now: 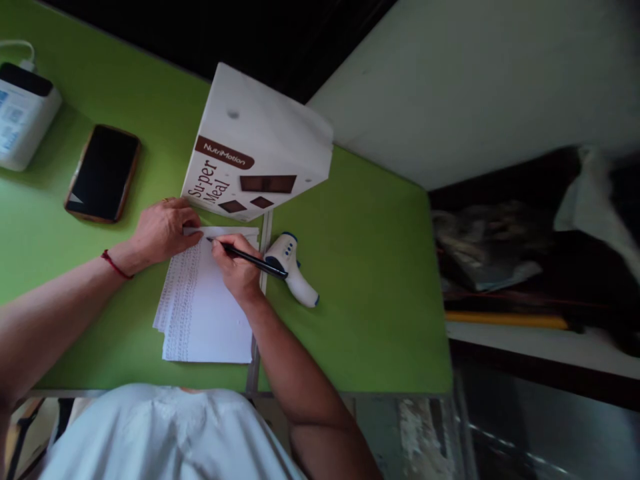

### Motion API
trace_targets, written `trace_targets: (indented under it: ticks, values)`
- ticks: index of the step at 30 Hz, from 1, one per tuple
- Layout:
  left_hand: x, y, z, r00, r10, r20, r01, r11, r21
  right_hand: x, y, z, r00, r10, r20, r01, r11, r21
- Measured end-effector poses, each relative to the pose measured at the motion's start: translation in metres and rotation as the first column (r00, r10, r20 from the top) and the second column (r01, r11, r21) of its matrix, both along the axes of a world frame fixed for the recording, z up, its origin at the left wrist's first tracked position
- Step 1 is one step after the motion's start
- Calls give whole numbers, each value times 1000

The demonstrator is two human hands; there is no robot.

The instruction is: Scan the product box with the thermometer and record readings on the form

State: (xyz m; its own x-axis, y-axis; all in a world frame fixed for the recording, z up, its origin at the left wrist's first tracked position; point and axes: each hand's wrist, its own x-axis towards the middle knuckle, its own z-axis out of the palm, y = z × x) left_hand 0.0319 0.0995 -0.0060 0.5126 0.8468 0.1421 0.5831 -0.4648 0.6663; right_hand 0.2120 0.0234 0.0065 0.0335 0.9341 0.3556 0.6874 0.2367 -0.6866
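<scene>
Sheets of white paper (220, 313) lie in an uneven stack on the green table, with columns of small writing down their left side. My right hand (239, 263) grips a black pen (257, 261), its tip at the upper part of the top sheet. At the top left corner of the stack, my left hand (163, 232) has curled fingers and a thumb closed on the paper's edge. Just beyond both hands stands a white box (265, 143) marked "NutriMotion Super Meal". A white and blue infrared thermometer (299, 279) lies right of the pen, close to its rear end.
A dark-screened phone (104, 173) lies on the left of the green table (370, 300). Behind it, at the far left, is a white device (23, 120) with a plugged-in cable. A wall borders the table's back right, and a cluttered dark shelf (500, 253) stands to the right.
</scene>
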Motion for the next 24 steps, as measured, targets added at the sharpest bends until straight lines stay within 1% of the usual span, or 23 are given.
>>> trace_targets:
  ticks: [3,5,11,17,24]
  values:
    - [0,0,2,1000,2,-13,-2,1000,-8,-1,0,-1,1000,22,-1,-21,998,56]
    - [0,0,2,1000,4,-11,-4,1000,-7,-1,0,0,1000,30,-1,-30,997,70]
    - [0,0,0,1000,9,-11,-9,1000,-8,-1,0,1,1000,7,16,-7,1000,12]
    - [1,-1,3,999,12,-38,-13,1000,-18,-1,1,0,999,30,-26,-28,997,73]
    - [0,-1,5,998,12,-57,-14,999,-34,0,1,-1,1000,3,-27,-1,997,78]
